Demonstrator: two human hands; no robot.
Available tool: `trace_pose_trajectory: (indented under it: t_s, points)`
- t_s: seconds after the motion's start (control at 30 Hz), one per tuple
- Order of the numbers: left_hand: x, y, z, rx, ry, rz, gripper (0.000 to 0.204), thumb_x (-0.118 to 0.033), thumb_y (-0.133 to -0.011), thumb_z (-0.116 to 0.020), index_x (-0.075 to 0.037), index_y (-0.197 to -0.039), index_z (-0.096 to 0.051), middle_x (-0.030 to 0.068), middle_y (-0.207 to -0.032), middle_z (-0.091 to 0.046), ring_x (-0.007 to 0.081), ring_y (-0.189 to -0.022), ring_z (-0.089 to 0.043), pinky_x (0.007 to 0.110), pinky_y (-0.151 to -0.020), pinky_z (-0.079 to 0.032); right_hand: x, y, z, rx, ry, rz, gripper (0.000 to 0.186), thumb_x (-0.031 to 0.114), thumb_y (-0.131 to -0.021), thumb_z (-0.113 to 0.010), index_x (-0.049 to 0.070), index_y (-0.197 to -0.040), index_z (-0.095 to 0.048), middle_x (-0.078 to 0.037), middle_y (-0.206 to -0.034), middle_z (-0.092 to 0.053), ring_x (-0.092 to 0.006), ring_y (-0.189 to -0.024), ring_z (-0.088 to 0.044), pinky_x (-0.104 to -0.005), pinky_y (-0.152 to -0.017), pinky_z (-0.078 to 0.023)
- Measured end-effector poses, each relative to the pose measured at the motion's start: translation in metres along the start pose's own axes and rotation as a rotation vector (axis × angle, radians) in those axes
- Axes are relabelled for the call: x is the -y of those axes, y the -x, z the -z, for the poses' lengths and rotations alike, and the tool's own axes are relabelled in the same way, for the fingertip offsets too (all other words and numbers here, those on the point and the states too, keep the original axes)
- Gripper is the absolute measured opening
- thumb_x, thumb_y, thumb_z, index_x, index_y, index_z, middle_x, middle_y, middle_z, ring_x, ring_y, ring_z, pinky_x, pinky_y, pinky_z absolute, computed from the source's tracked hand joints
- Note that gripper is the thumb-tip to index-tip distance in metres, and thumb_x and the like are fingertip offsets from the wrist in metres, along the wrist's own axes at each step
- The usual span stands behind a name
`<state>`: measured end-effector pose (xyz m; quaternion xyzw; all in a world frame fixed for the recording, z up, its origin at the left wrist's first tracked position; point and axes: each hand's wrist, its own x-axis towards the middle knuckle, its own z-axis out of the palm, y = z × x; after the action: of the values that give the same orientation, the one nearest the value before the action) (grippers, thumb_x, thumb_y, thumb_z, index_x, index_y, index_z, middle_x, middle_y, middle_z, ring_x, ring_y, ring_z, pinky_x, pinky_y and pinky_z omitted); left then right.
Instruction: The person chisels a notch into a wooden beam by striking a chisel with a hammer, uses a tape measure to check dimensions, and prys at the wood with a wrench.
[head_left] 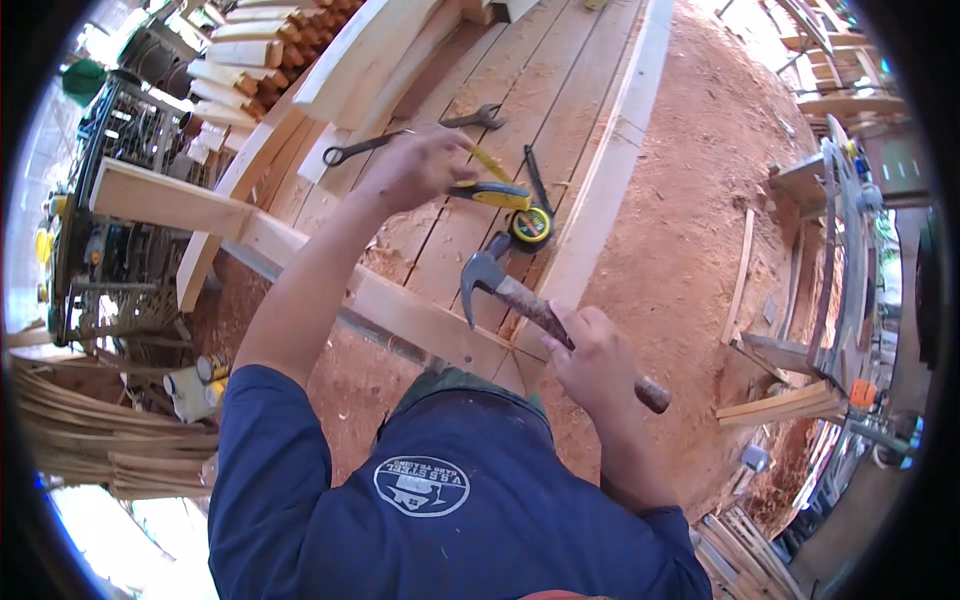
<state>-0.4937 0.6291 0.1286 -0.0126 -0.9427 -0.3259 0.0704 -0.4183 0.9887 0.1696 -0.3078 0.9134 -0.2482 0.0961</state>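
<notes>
My right hand (pixel 592 360) is wrapped round the worn handle of a claw hammer (pixel 522 300), its head toward the bench's near end, claw pointing down. My left hand (pixel 420 168) hovers over the planks, fingers apart and slightly bent, seemingly with nothing in them. Just right of those fingers is a yellow-and-black handled tool (pixel 495 194), with a thin yellow strip (pixel 488 163) above it. A yellow-and-black tape measure (pixel 530 228) lies beside that tool. Partly behind my left hand, a long dark wrench (pixel 478 118) lies across the bench. A slim black tool (pixel 537 178) rests near the tape.
The plank bench (pixel 440 240) carries wood shavings and has raised boards along its sides. A crosswise board (pixel 400 312) spans its near end. Thick timber (pixel 365 65) lies at the far left, beyond it stacked wood pieces (pixel 245 55). Reddish dirt floor (pixel 680 200) extends right.
</notes>
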Motion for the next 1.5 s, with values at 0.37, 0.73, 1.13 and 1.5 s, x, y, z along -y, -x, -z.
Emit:
trace_pose_trajectory:
  t_s: [0.37,0.73,1.13,1.5]
  points:
    - [-0.033,0.061,0.029,0.049,-0.304,-0.429,0.026,-0.017,-0.091,-0.067,-0.025,-0.114,-0.072,0.0026,-0.096,-0.064,0.0272,-0.095,-0.066,0.042,-0.084,-0.048,0.069,-0.029,0.006,-0.323,0.036,0.087,0.047,0.023,-0.082,-0.082,0.007,-0.123,-0.068,-0.01,-0.111,-0.063,-0.0341,-0.109,-0.061,-0.0466,-0.089,-0.051]
    - [0.025,0.22,0.069,-0.027,-0.07,-0.439,0.046,-0.034,-0.085,-0.076,-0.025,-0.13,-0.069,0.0037,-0.14,-0.057,0.0263,-0.127,-0.055,0.048,-0.11,-0.034,0.219,0.107,-0.146,-0.203,-0.639,-0.8,0.041,0.036,-0.1,-0.07,0.002,-0.121,-0.06,-0.006,-0.078,-0.064,-0.0155,-0.072,-0.065,-0.0305,-0.064,-0.051]
    - [0.049,0.318,0.089,1.071,0.562,0.001,0.036,-0.039,-0.096,-0.071,-0.006,-0.109,-0.074,0.008,-0.092,-0.074,0.0205,-0.099,-0.072,0.039,-0.085,-0.055,0.339,0.132,-0.189,-0.493,-1.412,-0.67,0.039,0.032,-0.104,-0.063,0.002,-0.126,-0.054,-0.003,-0.087,-0.061,-0.0079,-0.066,-0.055,-0.0235,-0.058,-0.046]
    - [0.041,0.348,0.049,0.591,1.142,0.385,0.035,-0.028,-0.109,-0.055,-0.003,-0.134,-0.056,0.009,-0.101,-0.073,0.0137,-0.085,-0.067,0.029,-0.079,-0.054,0.36,0.125,-0.279,-0.314,-1.613,-0.711,0.039,0.034,-0.109,-0.049,0.004,-0.133,-0.051,-0.002,-0.085,-0.057,-0.0067,-0.058,-0.051,-0.0226,-0.049,-0.041]
